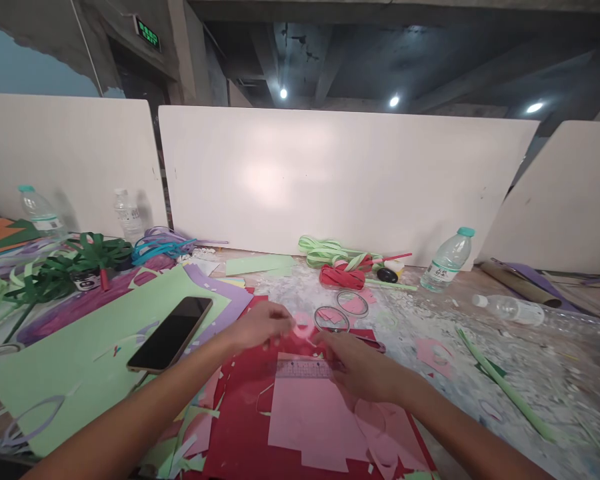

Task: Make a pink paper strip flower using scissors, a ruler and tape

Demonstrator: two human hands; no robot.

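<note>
A small curled pink paper strip [304,330] is between my two hands, above the red paper. My left hand [263,325] has its fingers bent, with the fingertips at the strip's left side. From the right, my right hand [347,363] pinches the strip's lower end between thumb and fingers. Just below lies a clear ruler [303,369], across the top of a pink paper sheet [310,420]; my right hand partly covers its right end. Red paper [245,413] is spread underneath. Pink cut-out scraps [395,433] lie beneath my right forearm.
Left are a phone [171,333] on green paper [70,360] and dark green paper fringes [100,252]. Two thin rings [353,303] lie beyond my hands, near red ribbon [341,277]. A water bottle [447,260] stands at right, before a white panel [350,180].
</note>
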